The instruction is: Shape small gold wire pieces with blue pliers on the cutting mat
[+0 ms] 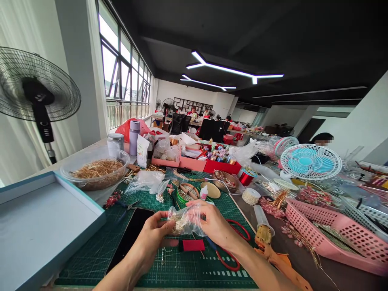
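Note:
Above the green cutting mat (pixel 169 266) I hold a small clear plastic bag (pixel 182 220) with gold-coloured bits inside. My left hand (pixel 154 231) pinches its left side between thumb and fingers. The fingers of my right hand (pixel 210 220) are closed on the bag's right end. Below the bag lies a red rectangular piece (pixel 194 245). Red-handled scissors (pixel 232 258) rest partly under my right forearm. A black phone-like slab (pixel 130 230) lies left of my left hand. Just beyond the bag stand a round tray of beads (pixel 187 193) and a small white bottle (pixel 204 192).
At left are a pale blue open box (pixel 45 230) and a clear bowl of gold wire pieces (pixel 100 171). Red boxes of thread spools (pixel 221 161) stand at the back. On the right are a pink basket (pixel 333 226), an orange glue gun (pixel 275 258) and a small fan (pixel 311 161).

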The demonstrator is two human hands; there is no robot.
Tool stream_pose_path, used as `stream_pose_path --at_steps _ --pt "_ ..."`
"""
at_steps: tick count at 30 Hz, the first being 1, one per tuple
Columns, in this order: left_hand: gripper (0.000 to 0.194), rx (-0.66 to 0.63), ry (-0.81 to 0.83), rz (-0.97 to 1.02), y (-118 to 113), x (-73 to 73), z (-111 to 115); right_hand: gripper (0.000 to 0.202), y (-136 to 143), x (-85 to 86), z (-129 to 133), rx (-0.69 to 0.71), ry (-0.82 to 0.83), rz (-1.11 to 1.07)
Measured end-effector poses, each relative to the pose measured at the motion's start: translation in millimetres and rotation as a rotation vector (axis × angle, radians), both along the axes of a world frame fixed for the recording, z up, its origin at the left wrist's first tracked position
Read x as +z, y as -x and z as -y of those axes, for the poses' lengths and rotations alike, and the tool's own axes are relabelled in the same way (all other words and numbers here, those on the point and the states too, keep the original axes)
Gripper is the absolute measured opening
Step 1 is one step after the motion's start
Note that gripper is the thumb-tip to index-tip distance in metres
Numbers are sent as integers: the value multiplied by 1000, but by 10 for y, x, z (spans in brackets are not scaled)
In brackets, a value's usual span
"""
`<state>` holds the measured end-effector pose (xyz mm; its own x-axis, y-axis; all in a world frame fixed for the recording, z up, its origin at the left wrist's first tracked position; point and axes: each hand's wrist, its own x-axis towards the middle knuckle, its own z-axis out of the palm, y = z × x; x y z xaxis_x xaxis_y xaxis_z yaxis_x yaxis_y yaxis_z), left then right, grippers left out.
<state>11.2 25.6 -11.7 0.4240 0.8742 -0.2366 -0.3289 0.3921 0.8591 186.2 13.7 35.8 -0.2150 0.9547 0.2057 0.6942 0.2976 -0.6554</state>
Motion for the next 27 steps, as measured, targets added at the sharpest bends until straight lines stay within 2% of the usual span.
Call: stream_pose_path --at_steps 4,7,9,12,16,18,22,27 --pt "49 -26 -100 -91 11 49 -43 13 10 58 -44 -19 -10 29" --pt "58 -12 -305 -364 53 86 -122 16 36 64 -121 -18 -13 69" --pt "61 11 -440 -519 106 108 -181 12 69 28 -199 -26 -13 108" --pt "59 33 -582 -611 176 126 -257 4 158 -45 -333 -23 -27 172" --pt "70 27 -703 -727 189 87 -352 9 316 -49 -470 35 -73 237" --pt "65 32 -735 -789 179 44 -409 10 369 -12 -506 37 -94 258" --pt "44 30 -763 -860 194 -45 -526 10 381 18 -546 8 -93 272" --pt "40 11 -776 -854 240 -120 -598 10 364 -54 -584 -35 -80 262"
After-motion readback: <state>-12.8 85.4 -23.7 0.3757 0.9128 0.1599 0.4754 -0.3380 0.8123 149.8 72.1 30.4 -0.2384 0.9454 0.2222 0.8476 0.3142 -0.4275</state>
